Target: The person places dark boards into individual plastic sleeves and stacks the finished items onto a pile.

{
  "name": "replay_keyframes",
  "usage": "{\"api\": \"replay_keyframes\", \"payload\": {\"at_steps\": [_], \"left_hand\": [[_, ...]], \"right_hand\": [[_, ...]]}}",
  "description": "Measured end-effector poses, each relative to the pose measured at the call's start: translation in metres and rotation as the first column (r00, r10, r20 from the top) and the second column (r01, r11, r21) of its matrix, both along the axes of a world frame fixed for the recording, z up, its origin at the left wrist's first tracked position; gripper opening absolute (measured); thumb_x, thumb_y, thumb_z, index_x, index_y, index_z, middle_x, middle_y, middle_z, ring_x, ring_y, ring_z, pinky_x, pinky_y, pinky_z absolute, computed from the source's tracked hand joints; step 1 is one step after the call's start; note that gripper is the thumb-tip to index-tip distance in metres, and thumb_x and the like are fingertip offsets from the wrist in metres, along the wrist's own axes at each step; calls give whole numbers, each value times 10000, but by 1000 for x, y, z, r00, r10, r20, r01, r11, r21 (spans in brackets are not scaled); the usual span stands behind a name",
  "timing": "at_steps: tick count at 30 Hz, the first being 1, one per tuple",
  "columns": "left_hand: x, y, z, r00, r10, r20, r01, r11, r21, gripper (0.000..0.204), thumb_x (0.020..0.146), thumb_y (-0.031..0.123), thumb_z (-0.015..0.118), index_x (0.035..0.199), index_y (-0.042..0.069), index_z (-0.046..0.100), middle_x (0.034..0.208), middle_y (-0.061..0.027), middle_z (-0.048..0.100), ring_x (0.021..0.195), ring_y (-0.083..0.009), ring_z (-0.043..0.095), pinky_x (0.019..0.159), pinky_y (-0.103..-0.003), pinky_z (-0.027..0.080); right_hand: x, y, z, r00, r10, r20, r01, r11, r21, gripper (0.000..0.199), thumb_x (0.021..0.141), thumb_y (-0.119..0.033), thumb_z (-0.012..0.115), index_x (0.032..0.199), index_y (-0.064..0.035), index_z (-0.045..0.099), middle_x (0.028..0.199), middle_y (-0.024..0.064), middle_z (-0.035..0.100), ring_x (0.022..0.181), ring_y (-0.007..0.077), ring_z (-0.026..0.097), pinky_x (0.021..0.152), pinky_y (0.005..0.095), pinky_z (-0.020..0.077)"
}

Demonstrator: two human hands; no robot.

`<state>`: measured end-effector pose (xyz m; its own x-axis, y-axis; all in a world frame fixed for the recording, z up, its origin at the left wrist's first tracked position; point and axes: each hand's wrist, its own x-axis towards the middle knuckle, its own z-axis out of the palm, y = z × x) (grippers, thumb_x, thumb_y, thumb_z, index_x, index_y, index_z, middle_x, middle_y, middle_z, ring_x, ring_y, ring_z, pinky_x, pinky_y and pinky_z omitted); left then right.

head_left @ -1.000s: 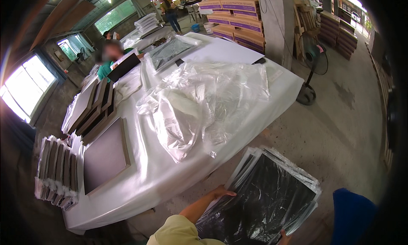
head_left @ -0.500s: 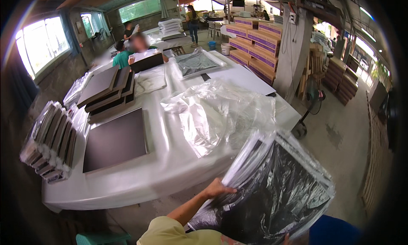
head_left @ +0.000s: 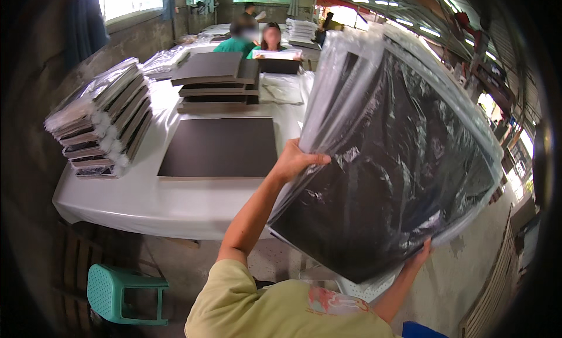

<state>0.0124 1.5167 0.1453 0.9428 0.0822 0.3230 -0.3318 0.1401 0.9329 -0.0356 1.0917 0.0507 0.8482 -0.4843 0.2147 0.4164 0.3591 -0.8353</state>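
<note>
A bundle of flat dark panels in clear plastic wrap [head_left: 386,162] is held up tilted in front of me, off the table. My left hand [head_left: 300,161] grips its left edge, with the thumb over the front. Low on the right, my right hand [head_left: 418,257] holds the lower edge; most of its fingers are behind the bundle. Left of my left hand, one bare dark panel [head_left: 219,147] lies flat on the white-covered table [head_left: 140,200]. Behind that panel sits a pile of similar dark panels [head_left: 213,68].
A stack of plastic-wrapped panels [head_left: 108,121] stands at the table's left edge. A green plastic stool [head_left: 126,291] is on the floor at lower left. Two people [head_left: 234,45] in green work at the far side of the table. A white perforated seat [head_left: 366,290] shows below the bundle.
The bundle has risen from low right to in front of me, and both hands came up with it. My view has turned left, and the bundle now hides the loose plastic sheeting.
</note>
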Motion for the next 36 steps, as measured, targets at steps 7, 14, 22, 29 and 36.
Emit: {"api": "replay_keyframes", "payload": {"at_steps": [7, 14, 22, 29, 36], "left_hand": [[-35, 164, 33, 949, 248, 194, -255, 967, 12, 283, 556, 107, 766, 780, -3, 633, 720, -42, 614, 652, -109, 559, 633, -259, 452], [-82, 275, -4, 793, 580, 187, -573, 814, -96, 448, 516, 135, 734, 892, -46, 574, 809, -85, 570, 725, -179, 542, 676, -287, 437], [-134, 307, -83, 702, 706, 96, -686, 706, -179, 570, 527, 94, 666, 1047, -19, 463, 952, -68, 523, 855, -191, 507, 769, -304, 418], [-138, 351, -122, 677, 736, 17, -734, 677, -59, 729, 627, 298, 657, 1228, 25, 348, 1178, -146, 434, 1084, -223, 414, 928, -347, 335], [-133, 414, 13, 650, 672, 356, -626, 738, -251, 965, 592, 631, 612, 1321, 110, 251, 1333, -79, 261, 1176, -336, 314, 972, -452, 293]], "right_hand": [[102, 142, 11, 987, 136, 84, -142, 987, 68, 487, 779, -204, 574, 1183, 1, 397, 1131, 125, 476, 993, 253, 474, 863, 384, 378], [161, 274, -21, 874, 460, 157, -473, 879, 61, 608, 617, -47, 665, 1157, -15, 388, 1045, 100, 513, 904, 233, 520, 805, 359, 434], [149, 340, 3, 801, 596, -45, -593, 781, -196, 900, 443, -104, 813, 1213, -18, 356, 1073, 86, 499, 995, 248, 489, 825, 344, 438], [151, 327, 15, 713, 694, 100, -649, 707, -281, 1030, 374, -104, 837, 1251, 3, 308, 1129, 94, 457, 1034, 229, 459, 862, 343, 410], [166, 354, 157, 794, 521, 312, -456, 851, -260, 1173, 343, -214, 858, 1299, 13, 217, 1242, 106, 357, 1164, 218, 330, 983, 319, 242]]}}
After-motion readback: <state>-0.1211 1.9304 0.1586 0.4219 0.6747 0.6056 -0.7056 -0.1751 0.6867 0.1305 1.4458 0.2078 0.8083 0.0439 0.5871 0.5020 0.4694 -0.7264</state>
